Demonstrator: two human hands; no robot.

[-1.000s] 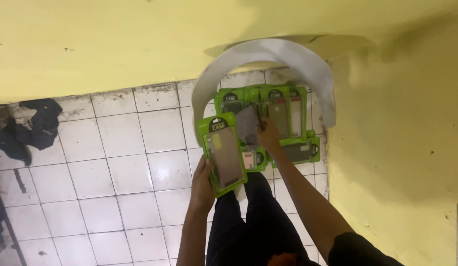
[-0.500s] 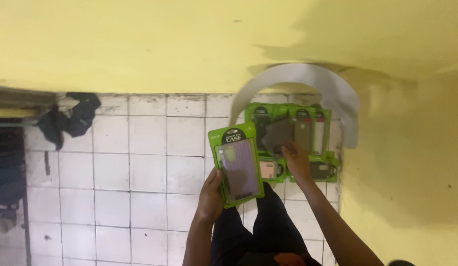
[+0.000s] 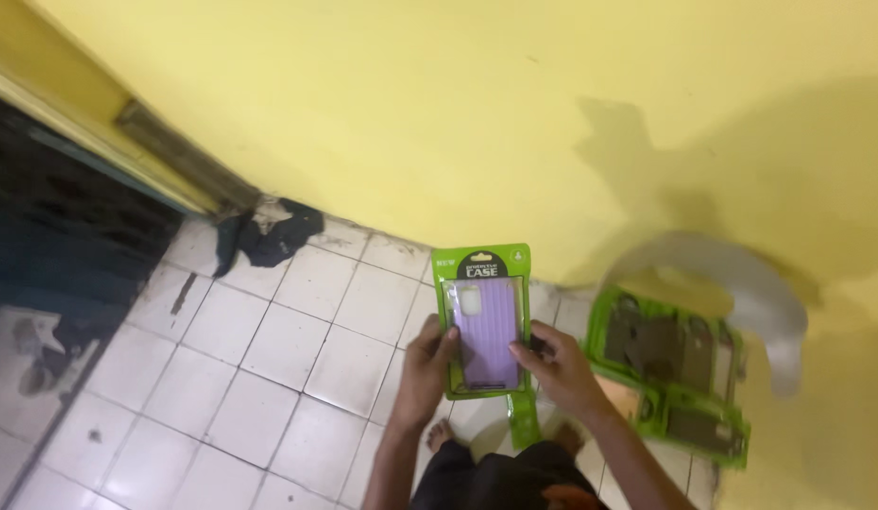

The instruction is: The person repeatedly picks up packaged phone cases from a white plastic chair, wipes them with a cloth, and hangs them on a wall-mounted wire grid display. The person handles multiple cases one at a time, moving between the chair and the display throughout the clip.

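Both hands hold up a green packet (image 3: 484, 321) with a purple phone case inside, upright in front of me. My left hand (image 3: 426, 366) grips its left edge. My right hand (image 3: 560, 366) grips its right edge with the thumb on the front. To the right, several more green packets (image 3: 680, 373) with darker cases lie in a pile on the floor by the yellow wall. Another green packet strip (image 3: 524, 420) hangs below the held one.
A grey curved plastic sheet (image 3: 741, 283) arches over the pile by the wall. A dark crumpled cloth (image 3: 269, 236) lies at the wall's foot on the white floor tiles (image 3: 269, 368). A dark doorway (image 3: 70, 246) opens at left. My legs and bare feet are below.
My right hand left the pile on the floor and came onto the purple case packet, which now stands upright between both hands. The view has swung to the left, showing the doorway.
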